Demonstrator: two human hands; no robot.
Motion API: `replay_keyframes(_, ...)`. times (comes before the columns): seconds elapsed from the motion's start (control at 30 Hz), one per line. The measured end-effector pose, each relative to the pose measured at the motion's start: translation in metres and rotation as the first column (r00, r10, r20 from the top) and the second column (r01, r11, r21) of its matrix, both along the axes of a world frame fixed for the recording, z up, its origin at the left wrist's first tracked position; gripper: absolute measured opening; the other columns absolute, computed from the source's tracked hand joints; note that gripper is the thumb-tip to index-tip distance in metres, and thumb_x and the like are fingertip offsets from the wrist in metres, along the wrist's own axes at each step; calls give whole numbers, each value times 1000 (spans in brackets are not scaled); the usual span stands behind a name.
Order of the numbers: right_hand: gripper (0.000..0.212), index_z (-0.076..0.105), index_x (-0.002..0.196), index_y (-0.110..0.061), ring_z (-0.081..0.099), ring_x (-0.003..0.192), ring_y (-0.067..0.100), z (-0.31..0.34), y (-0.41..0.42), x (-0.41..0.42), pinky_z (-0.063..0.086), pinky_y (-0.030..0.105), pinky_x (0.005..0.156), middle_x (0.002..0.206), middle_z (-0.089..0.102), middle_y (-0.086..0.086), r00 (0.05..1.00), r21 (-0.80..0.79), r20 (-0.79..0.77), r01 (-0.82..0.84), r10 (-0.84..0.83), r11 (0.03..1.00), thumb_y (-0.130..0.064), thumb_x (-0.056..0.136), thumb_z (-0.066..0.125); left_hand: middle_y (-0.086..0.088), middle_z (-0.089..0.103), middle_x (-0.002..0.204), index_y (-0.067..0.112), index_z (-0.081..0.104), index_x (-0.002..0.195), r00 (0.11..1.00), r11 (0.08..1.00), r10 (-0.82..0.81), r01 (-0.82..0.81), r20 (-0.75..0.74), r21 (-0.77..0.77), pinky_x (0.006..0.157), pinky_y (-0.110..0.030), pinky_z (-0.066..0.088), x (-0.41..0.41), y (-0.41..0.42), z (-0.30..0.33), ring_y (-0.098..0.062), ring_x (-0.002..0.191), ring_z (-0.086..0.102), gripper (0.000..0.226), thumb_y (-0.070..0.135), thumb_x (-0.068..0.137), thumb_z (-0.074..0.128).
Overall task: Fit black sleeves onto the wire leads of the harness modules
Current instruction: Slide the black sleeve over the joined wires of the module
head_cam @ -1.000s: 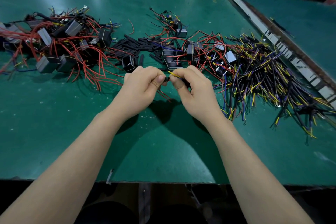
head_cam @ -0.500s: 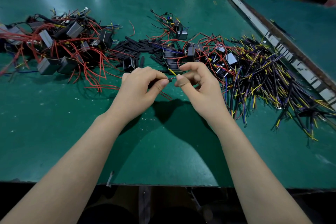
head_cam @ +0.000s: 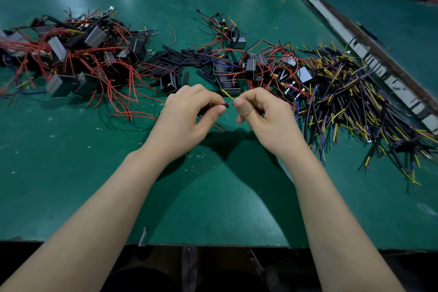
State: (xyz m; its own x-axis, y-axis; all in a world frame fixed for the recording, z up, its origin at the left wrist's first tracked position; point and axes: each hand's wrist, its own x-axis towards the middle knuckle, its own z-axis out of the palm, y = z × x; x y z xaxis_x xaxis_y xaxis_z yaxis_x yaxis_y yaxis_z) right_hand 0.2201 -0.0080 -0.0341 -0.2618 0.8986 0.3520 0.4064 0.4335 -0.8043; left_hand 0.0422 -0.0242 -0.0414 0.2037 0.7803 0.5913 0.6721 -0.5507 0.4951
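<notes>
Mid-job: left hand (head_cam: 189,114) pinched a black sleeve (head_cam: 226,105), right hand (head_cam: 265,116) pinched yellow lead (head_cam: 228,96); sleeved pile (head_cam: 355,106) at 3 o'clock, red-wired modules (head_cam: 78,59) at 10 unsleeved.

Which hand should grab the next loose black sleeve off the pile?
Left hand, probably: the pile of loose black tube sleeves lies just beyond it, while the right hand pinches the thin yellow wire lead.
</notes>
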Motion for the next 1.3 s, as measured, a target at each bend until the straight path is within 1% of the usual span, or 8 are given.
replay_keyframes(0.17,20,60,98,-17,43,54,0,-1,-1,-3,33,13,57,65,60,-7,1000,15,12,-14,14,1000,-30,100,45,-4,64,85,8,68,91,998,998,-66,66,-3,-19,75,-49,44,-1,0,1,-27,81,53,18,22,89,57)
replay_keyframes(0.33,16,46,116,-19,48,59,-2,-1,0,-2,34,11,61,65,60,-10,997,55,31,-70,68,996,-26,102,44,-2,64,86,12,69,92,997,997,-78,78,-7,-29,74,-50,44,-1,0,0,-27,82,52,18,23,89,56)
replay_keyframes(0.5,20,33,113,-24,56,86,13,-1,0,-2,42,24,83,82,60,-10,989,24,13,-151,150,988,-10,101,39,4,59,80,15,67,90,999,999,-2,4,44,-47,75,-49,43,-2,0,-1,-22,78,50,17,27,89,55)
replay_keyframes(0.6,27,40,106,-33,58,92,17,-1,0,3,45,30,87,91,58,-7,984,-28,42,-169,171,985,-8,99,47,4,59,78,15,67,89,998,998,9,-6,54,-59,76,-44,42,-3,1,-1,-18,77,48,16,26,88,55)
replay_keyframes(0.7,26,48,98,-39,57,80,28,-1,1,7,48,41,77,84,61,-8,982,-70,103,-149,156,986,-14,96,56,-2,61,77,9,66,87,998,999,-17,19,58,-39,76,-38,38,-3,1,1,-11,75,44,15,20,88,56)
replay_keyframes(0.97,11,66,98,-13,64,76,7,-5,2,3,51,24,76,80,67,-17,997,122,75,12,-22,992,-12,88,69,0,59,78,9,67,90,1000,1000,6,-6,30,-5,74,-39,41,-5,2,-1,-17,76,46,16,21,89,56)
replay_keyframes(1.1,9,66,95,-22,58,79,12,-8,3,5,51,43,75,82,62,-10,978,198,199,28,-68,980,-21,87,69,1,60,80,13,68,95,996,996,81,-80,37,-37,74,-44,44,-7,4,-3,-23,78,50,21,28,90,53)
replay_keyframes(1.3,8,69,93,-27,53,77,13,-7,4,8,50,45,72,81,53,-12,967,227,229,63,-116,972,-26,85,69,0,64,86,12,70,95,1000,1000,1,-1,-25,0,73,-46,44,-8,5,-1,-24,81,53,19,25,88,59)
